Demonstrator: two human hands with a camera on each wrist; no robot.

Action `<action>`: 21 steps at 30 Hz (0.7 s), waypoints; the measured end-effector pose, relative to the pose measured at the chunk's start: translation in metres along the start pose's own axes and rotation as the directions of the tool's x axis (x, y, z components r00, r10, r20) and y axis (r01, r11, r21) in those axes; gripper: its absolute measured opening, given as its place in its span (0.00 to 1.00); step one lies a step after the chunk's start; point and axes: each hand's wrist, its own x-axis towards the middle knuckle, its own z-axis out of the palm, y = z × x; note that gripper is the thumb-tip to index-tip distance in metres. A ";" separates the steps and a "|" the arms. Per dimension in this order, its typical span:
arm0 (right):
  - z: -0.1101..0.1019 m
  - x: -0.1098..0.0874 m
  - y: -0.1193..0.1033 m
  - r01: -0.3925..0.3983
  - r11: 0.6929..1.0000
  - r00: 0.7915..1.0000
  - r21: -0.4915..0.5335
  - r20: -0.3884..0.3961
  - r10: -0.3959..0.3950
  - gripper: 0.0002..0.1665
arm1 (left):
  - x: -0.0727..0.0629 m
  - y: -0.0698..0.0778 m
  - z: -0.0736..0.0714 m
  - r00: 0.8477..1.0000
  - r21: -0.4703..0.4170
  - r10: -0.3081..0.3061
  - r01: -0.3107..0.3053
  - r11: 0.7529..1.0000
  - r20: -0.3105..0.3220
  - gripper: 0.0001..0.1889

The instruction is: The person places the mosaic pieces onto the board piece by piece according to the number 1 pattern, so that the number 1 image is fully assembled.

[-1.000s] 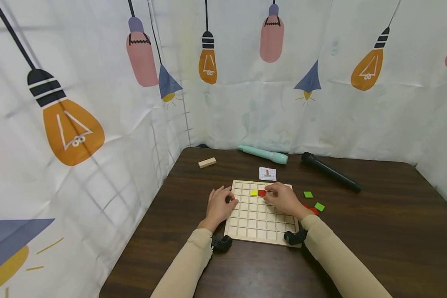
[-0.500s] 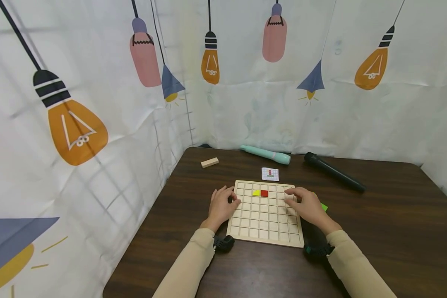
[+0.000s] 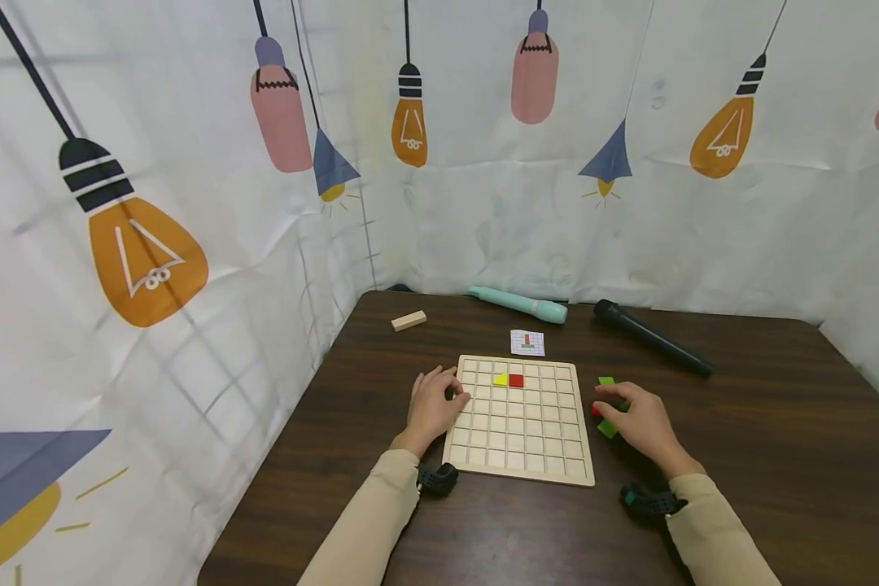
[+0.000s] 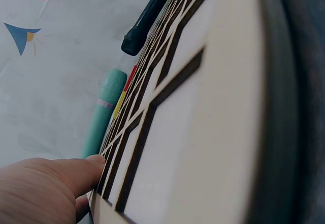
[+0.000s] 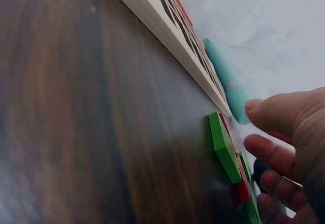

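My left hand (image 3: 430, 407) pinches the left edge of a pale wooden grid board (image 3: 516, 425); in the left wrist view its thumb (image 4: 84, 176) lies at the board's rim. A yellow tile (image 3: 500, 379) and a red tile (image 3: 516, 381) sit side by side in a row near the board's far side. Right of the board, my right hand (image 3: 643, 422) hovers over several loose tiles, thumb and fingers apart. Among them are a green tile (image 5: 222, 145) at the front of the pile and a red tile (image 5: 242, 187) under it. The hand partly hides this pile in the head view.
Beyond the board lies a small card (image 3: 527, 343) with a printed grid pattern. A wooden block (image 3: 408, 321), a mint-green microphone-shaped object (image 3: 518, 304) and a black microphone (image 3: 652, 338) lie along the back of the dark table (image 3: 791, 423). A lamp-patterned curtain (image 3: 469, 220) hangs behind.
My right hand has left the red tile on the board, moving right and toward me to the loose tiles. My left hand keeps its place at the board's edge.
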 end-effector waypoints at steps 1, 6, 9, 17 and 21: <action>0.000 0.000 0.002 0.001 1.000 1.000 -0.011 -0.001 -0.001 0.18 | 0.000 0.000 0.000 1.000 0.001 0.001 -0.001 1.000 0.003 0.10; 0.001 -0.001 0.006 0.013 0.997 1.000 -0.072 0.023 -0.012 0.19 | 0.000 0.000 0.000 1.000 -0.001 -0.003 0.003 1.000 0.008 0.10; 0.003 0.001 0.005 0.013 0.995 0.999 -0.098 0.046 -0.008 0.19 | -0.001 0.000 -0.001 1.000 -0.004 -0.008 0.008 1.000 0.005 0.10; 0.002 0.000 0.002 -0.025 0.993 0.998 -0.111 0.046 0.030 0.17 | 0.001 -0.002 0.000 1.000 0.005 -0.006 0.006 1.000 0.015 0.10; 0.001 0.000 0.002 -0.042 0.992 0.998 -0.119 0.036 0.046 0.18 | 0.002 -0.002 0.002 1.000 0.004 -0.002 0.002 1.000 0.014 0.10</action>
